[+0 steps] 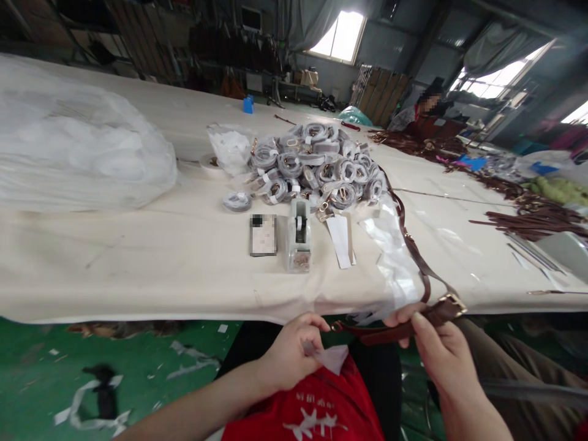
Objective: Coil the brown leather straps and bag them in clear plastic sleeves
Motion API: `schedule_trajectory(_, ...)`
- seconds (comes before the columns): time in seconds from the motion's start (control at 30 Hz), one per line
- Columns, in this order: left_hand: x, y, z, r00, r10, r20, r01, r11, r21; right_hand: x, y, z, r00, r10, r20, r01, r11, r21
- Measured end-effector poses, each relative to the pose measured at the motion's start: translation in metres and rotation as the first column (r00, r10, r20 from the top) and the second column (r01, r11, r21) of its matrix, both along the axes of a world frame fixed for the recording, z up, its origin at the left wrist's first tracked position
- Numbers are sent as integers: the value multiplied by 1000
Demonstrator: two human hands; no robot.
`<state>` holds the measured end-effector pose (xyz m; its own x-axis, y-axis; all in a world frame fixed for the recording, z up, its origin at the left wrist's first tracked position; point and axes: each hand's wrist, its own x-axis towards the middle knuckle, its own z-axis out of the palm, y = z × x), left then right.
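Note:
My left hand (296, 352) is closed over my lap, pinching a thin translucent strip (335, 358) that hangs from its fingers. In my right hand (443, 349) is a brown leather strap (390, 332), gripped near its gold buckle (454, 303). One end of this strap reaches left, close to my left fingertips, with a small metal fitting on it. Another brown length (408, 236) runs up over the table edge toward the pile. Beside it lie crumpled translucent wrapping strips (395, 263), reaching down to my right hand.
On the cream table (138, 263) stand a tape dispenser (299, 236), a phone-like object (263, 236), white paper strips (339, 240) and a pile of wrapped coiled straps (316, 162). A large plastic bag (82, 141) lies left. A person (420, 116) sits across, near brown straps (528, 226).

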<state>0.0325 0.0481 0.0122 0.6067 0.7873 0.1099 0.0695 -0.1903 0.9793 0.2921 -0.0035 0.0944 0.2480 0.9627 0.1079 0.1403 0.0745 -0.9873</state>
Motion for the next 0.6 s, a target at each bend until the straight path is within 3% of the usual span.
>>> schedule_trajectory(0.13, -1, 11, -15, 998, -16, -58, 13, 999, -46, 16, -7, 23, 973, -225, -56, 230, 965, 127)
schedule_trajectory(0.27, 0, 20, -21, 976, -177, -124, 164, 980, -110, 24, -7, 42, 918, -387, -90, 397, 900, 181)
schedule_trajectory(0.47, 4, 23, -21, 953, -239, -187, 229, 971, -71, 26, -5, 64, 891, -438, -118, 453, 860, 234)
schedule_trajectory(0.6, 7, 21, -24, 955, -237, -179, 224, 971, -89, 23, -10, 76, 904, -362, -226, 405, 895, 187)
